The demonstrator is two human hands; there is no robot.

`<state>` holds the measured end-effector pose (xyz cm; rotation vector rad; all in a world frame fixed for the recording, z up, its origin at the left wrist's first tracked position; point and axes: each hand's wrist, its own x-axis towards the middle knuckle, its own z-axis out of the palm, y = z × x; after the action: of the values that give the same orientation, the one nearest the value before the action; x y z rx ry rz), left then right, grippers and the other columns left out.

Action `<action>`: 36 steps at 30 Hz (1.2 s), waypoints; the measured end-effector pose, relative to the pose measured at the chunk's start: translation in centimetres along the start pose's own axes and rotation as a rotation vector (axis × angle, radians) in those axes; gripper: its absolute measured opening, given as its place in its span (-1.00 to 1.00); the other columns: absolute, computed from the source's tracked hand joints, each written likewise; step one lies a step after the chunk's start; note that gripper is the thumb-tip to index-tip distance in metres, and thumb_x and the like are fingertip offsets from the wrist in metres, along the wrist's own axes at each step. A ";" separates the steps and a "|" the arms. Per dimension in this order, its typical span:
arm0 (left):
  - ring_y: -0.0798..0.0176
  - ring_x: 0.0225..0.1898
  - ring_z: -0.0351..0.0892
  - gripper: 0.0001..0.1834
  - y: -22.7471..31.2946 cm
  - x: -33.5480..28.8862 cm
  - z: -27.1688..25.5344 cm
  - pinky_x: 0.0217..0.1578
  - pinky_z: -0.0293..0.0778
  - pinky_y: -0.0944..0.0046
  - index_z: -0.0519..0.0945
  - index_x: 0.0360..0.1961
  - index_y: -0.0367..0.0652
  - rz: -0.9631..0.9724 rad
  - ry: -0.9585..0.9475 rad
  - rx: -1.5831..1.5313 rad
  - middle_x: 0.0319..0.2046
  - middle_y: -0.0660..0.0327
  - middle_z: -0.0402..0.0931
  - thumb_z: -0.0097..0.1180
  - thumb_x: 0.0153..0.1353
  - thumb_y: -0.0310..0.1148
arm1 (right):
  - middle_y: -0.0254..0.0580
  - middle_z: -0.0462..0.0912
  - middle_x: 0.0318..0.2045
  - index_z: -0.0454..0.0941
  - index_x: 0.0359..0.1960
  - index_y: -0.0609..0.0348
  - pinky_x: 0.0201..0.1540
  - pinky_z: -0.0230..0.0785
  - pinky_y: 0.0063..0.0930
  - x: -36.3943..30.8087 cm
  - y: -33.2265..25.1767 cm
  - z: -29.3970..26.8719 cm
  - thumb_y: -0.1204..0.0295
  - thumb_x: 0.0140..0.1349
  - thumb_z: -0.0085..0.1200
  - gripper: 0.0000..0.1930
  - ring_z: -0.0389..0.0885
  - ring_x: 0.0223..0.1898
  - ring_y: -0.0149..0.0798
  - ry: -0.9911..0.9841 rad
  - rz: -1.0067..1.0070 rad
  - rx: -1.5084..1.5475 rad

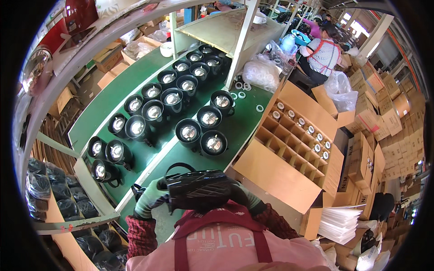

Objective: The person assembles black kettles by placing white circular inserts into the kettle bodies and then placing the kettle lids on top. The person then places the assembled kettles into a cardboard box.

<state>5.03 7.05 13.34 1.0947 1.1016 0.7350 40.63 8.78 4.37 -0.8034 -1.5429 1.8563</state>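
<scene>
The gloved left hand [153, 198] and gloved right hand [251, 199] held a glossy black jug casing [197, 189] sideways between them. Beyond, black jugs [172, 98] with silvery insides stood on a green worktable [101, 95], near a partitioned cardboard carton [273, 171].

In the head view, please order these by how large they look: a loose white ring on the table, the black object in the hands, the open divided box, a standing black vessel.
1. Open divided box
2. Held black object; nearness to the camera may enlarge it
3. Standing black vessel
4. Loose white ring
</scene>
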 end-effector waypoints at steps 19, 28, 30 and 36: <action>0.01 -0.02 0.65 -0.41 -3.2 0.0 1.7 0.07 0.52 0.12 0.54 0.19 -0.27 0.250 0.255 0.339 -0.01 0.01 0.65 0.36 0.13 -0.34 | -0.14 0.42 0.33 0.24 0.43 0.16 0.37 0.27 -0.26 1.3 1.4 -0.9 0.31 0.48 -0.07 -0.48 0.38 0.33 -0.22 0.177 -0.150 -0.190; 0.21 0.11 0.58 -0.46 -16.0 0.1 1.9 0.11 0.58 0.16 0.45 0.28 -0.26 0.172 0.393 -0.145 0.18 0.07 0.51 0.20 0.26 -0.54 | -0.04 0.21 0.38 0.47 0.22 0.27 0.30 0.40 -0.25 9.2 -7.2 5.4 0.58 -0.04 0.49 -0.29 0.36 0.34 -0.09 0.022 -0.190 -0.392; 0.24 0.09 0.58 -0.50 -20.7 -0.8 2.5 0.02 0.62 0.23 0.43 0.25 -0.22 0.165 0.391 -0.082 0.10 0.12 0.50 0.18 0.28 -0.61 | 0.01 0.32 0.34 0.62 -0.09 0.23 0.32 0.34 -0.12 11.7 -5.9 6.4 0.45 -0.06 0.51 -0.54 0.31 0.36 0.03 0.090 -0.352 -0.625; 0.32 -0.34 0.53 -0.71 -25.9 -1.6 4.6 -0.37 0.52 0.34 0.46 0.11 -0.12 -0.279 0.450 -0.824 -0.23 0.21 0.52 0.14 0.40 -0.43 | -0.03 0.34 0.34 0.61 -0.20 -0.02 0.32 0.23 -0.04 20.2 1.9 7.2 0.32 0.04 0.37 -0.72 0.25 0.37 0.12 -0.010 -0.433 -1.412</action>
<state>7.74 -4.25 -10.34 0.0711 1.1245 1.0996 22.03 19.29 1.94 -0.8436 -2.6831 0.2459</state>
